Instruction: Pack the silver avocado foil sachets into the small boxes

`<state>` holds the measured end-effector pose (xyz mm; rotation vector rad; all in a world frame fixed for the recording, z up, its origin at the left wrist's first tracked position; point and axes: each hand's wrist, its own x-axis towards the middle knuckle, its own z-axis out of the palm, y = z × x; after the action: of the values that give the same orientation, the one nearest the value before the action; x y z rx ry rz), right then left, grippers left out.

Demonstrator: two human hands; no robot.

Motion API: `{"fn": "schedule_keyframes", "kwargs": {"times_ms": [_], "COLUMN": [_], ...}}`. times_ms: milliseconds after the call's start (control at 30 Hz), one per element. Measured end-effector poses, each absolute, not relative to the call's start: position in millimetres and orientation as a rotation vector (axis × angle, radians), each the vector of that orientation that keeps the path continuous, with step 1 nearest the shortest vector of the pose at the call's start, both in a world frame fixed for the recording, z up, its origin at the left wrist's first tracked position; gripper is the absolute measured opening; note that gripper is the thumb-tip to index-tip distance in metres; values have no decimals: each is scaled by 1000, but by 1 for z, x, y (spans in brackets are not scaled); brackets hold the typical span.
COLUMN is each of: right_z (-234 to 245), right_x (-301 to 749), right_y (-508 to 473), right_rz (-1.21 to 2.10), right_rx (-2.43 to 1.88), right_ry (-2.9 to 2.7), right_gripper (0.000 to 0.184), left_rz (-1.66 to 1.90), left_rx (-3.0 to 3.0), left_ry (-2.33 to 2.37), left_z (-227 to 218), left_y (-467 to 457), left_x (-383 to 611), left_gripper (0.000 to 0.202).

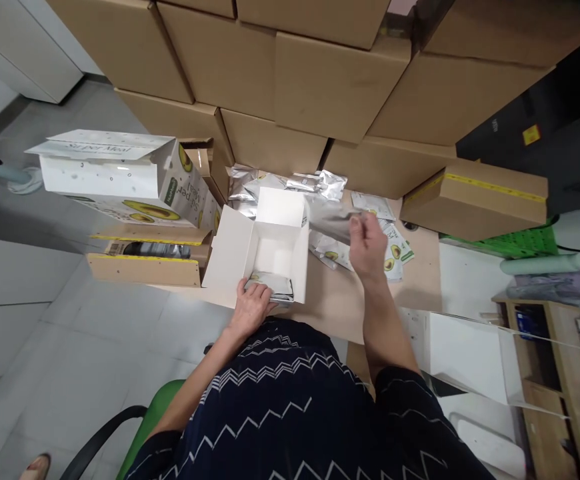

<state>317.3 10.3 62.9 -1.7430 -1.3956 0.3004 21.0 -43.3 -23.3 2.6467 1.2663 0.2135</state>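
Head view: I've got an open white box (276, 252) centred, flat pouches (276, 285) inside at six o'clock; left hand (253, 308) touches them, grip unclear; right hand (369, 248) pinches silver pouch (331, 217) at two; cardboard tray (143, 271) at nine, dark contents.

Foil, film, paperboard and cloth around the grip
I make out a grey, film-like pouch (333, 219) in the right hand (369, 243), too blurred for me to judge its gloss. Just beyond the grip, foil packets (333, 185) show crinkled and mirror-bright. Left of it, the white box (276, 248) reads to me as smooth, matt paperboard, and the flat packs (281, 285) under the left hand (253, 307) as smooth film. Below the grip, the tabletop (335, 307) looks like pale, smooth wood; farther below, the dark shirt (290, 393) is soft, matt cloth. Well beyond, I get brown cartons (335, 87) in matt cardboard and, far right, a green crate (520, 241) of plastic
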Motion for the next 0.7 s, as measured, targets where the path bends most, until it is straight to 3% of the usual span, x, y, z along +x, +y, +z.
{"fn": "schedule_keyframes", "kwargs": {"times_ms": [167, 433, 567, 700], "right_z": [119, 44, 38, 42], "right_x": [271, 187, 181, 179], "right_y": [10, 59, 64, 62], "right_rz": [650, 1196, 1359, 1308], "right_rx": [-1525, -1466, -1402, -1341], "right_ry": [-1931, -2924, -3113, -3212], "right_gripper": [27, 35, 35, 33], "left_rz": [224, 236, 336, 433], "left_rx": [2659, 2749, 2661, 2461], "left_ry": [1256, 1145, 1233, 1451], "left_z": [-25, -19, -17, -20], "left_y": [-43, -42, -39, -34], "left_x": [21, 13, 16, 28], "left_gripper": [18, 38, 32, 36]}}
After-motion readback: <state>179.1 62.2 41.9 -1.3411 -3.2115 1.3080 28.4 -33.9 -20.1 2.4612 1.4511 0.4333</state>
